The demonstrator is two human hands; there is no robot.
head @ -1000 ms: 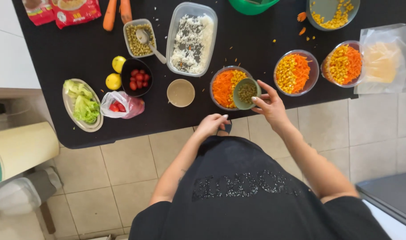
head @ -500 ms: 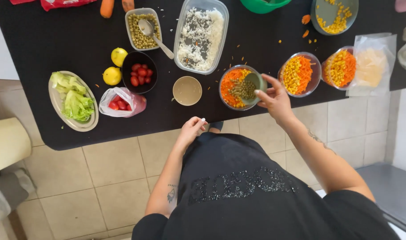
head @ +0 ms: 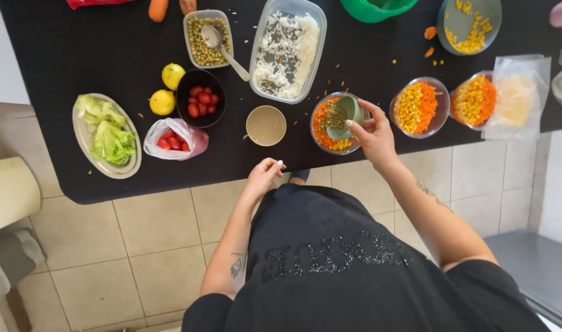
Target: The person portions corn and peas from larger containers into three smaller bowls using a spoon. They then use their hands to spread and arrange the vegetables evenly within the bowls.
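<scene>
we work over the black table, where the long tub of rice sits just behind our clear bowl of carrot and corn. our right hand grips a small green cup of peas, tilted over that bowl — best, we judge, to keep its lip low inside the rim and tip slowly so peas don't scatter. our left hand rests loosely curled at the table edge, holding nothing we can make out.
</scene>
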